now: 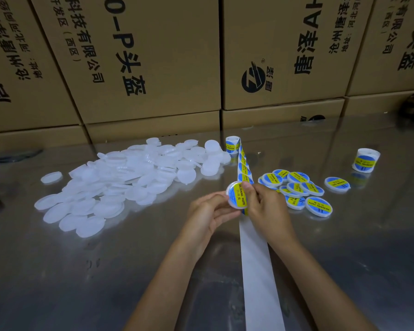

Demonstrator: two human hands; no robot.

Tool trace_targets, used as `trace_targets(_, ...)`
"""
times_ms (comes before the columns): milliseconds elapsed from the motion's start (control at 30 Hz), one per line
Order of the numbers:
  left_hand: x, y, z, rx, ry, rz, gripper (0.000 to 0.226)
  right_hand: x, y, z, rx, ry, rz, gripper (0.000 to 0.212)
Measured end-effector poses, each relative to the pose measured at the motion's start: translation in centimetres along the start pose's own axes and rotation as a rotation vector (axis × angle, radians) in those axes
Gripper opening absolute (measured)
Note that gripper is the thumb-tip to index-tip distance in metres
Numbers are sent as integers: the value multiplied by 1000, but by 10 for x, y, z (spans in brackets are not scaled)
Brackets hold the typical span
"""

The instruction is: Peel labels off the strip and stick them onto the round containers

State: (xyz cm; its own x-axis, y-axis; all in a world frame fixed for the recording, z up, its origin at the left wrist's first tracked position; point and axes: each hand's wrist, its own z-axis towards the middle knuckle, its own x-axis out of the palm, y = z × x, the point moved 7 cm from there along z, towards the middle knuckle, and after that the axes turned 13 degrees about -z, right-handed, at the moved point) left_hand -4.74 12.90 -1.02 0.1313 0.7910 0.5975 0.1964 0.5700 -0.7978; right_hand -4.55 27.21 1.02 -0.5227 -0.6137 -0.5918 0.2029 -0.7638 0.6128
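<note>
Glossy, reflective metal table (58, 271); translucent matt white plastic containers (120, 185); smooth white paper strip (258, 271); matt brown cardboard boxes (153, 56) across the top.

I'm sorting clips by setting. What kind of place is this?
Probably a small packing workshop or warehouse. Stacked printed cardboard cartons line the back, a heap of blank white containers and a pile of labelled containers lie on a steel table, and label rolls stand by.

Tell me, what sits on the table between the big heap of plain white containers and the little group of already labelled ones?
In the head view, the label strip runs between the plain containers and the labelled containers, toward the roll.
</note>
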Motion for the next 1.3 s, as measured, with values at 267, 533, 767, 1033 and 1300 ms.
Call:
trace_targets(267, -2, -17, -4, 168, 17, 340, 33, 9, 7, -1, -87, 125, 63, 36)
trace_targets(533, -18, -34, -6, 266, -109, 186, 24, 21, 23, -11, -141, 265, 172, 16)
trace_targets(767, -19, -35, -7, 258, -106, 178, 20, 14, 21, -10, -138, 197, 209, 26)
trace_targets(1033, -12, -31, -6, 253, -84, 259, 28, 9, 9, -5, -53, 91, 80, 51)
trace_targets(1300, -3, -22, -7, 224, 16, 300, 38, 9, 7, -4, -33, 70, 145, 49)
